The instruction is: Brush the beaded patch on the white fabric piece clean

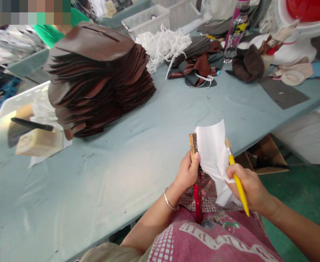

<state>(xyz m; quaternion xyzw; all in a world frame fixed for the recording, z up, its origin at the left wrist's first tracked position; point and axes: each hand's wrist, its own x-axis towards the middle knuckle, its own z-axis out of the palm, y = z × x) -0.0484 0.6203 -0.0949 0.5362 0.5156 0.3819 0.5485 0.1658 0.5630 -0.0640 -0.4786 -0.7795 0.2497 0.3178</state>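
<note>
The left hand (188, 171) closes on a wooden strip (192, 142), thumb across it, with a red bar (197, 202) below; whether these 2 are joined I cannot tell; the right hand (244, 182) grips a yellow-handled brush (238, 185), its fingers also meeting a white sheet (211, 142); the sheet hangs between the 2 hands, at the near edge of the bench (94, 174); it could crease or tear if the hands pull apart, or snag on the strip's fine points; the bristles sit right beside the sheet, so a wrist turn could smear it if they are wet; the brush's long axis runs away from the wearer, leaning slightly left, bristles outward; the sheet's length runs similarly.
</note>
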